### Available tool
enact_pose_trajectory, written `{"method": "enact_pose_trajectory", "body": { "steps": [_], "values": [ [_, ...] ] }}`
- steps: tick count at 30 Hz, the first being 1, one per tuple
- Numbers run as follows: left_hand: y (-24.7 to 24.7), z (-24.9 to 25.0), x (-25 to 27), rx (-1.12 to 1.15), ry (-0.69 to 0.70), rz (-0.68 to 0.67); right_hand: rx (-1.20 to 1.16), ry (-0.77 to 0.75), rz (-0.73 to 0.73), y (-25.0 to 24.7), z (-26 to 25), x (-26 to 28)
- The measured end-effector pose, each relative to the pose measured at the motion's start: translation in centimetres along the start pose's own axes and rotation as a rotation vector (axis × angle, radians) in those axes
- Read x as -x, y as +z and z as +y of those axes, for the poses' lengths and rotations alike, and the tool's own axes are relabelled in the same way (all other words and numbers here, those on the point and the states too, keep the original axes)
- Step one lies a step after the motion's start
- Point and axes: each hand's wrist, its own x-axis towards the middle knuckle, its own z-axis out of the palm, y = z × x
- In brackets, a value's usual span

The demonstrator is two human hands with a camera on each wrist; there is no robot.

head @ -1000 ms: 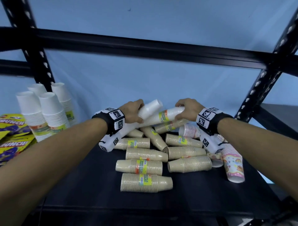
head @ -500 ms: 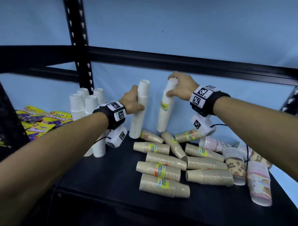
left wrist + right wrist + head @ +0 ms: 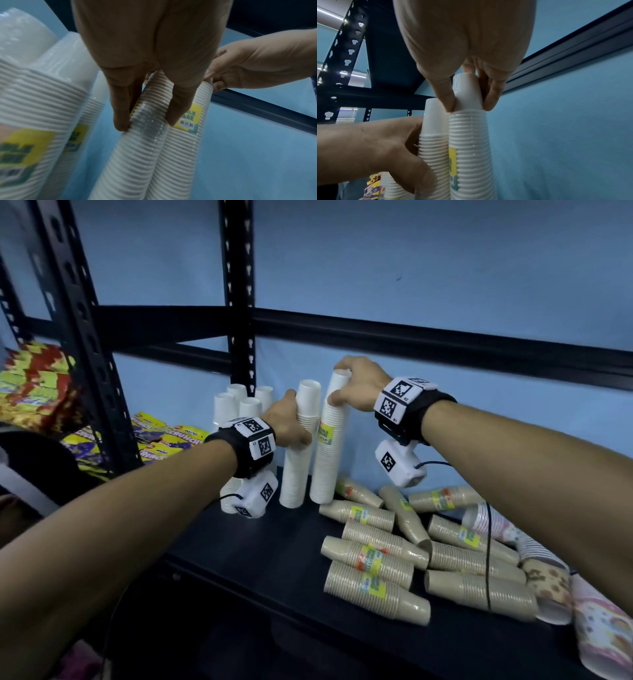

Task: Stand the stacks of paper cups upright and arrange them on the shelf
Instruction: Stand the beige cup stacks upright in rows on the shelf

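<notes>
Compared with half a second ago, both white stacks now nearly upright and side by side at frame centre, bases down on the black shelf (image 3: 260, 546) instead of held apart above it; view swung right, so the leaning upright (image 3: 85, 344) now crosses the left of the frame. Left hand (image 3: 286, 424) wrapped round the upper part of the left white stack (image 3: 298, 460), thumb toward the camera, fingers curled behind it; in the left wrist view, two fingers (image 3: 120, 105) lying down along the ribbed rims. Right hand (image 3: 358, 386) arched over the top of the right white stack (image 3: 329, 453), pinching the uppermost cup between thumb and fingertips, as the right wrist view shows (image 3: 467, 92). Yellow label on the right white stack facing the camera. Two stacks touching or almost so along their length. Behind and left of them, four more white stacks (image 3: 239, 405) standing against the blue wall. Lower right of the frame: tan cup stacks (image 3: 373, 563) lying on their sides in a loose pile, patterned cup stacks (image 3: 548, 573) beyond them at the right edge. Snack packets (image 3: 164, 440) at mid left, on the neighbouring shelf.
</notes>
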Motion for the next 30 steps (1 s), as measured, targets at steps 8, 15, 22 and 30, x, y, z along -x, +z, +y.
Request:
{"method": "enact_pose_trajectory", "body": {
  "steps": [8, 15, 22, 30],
  "values": [
    [0.7, -2.4, 2.9, 0.020, -0.088, -0.031, -0.015, 0.018, -0.125, 3.6, -0.6, 1.5],
    [0.9, -3.6, 3.7, 0.075, -0.106, -0.041, -0.025, 0.020, -0.186, 5.5, -0.5, 2.3],
    [-2.0, -1.6, 2.7, 0.036, -0.059, 0.033, 0.014, 0.035, -0.108, 4.3, -1.4, 1.8],
    [-4.8, 1.0, 1.7, -0.242, 0.095, -0.052, 0.070, -0.012, -0.158, 3.3, -2.0, 1.4]
  ]
}}
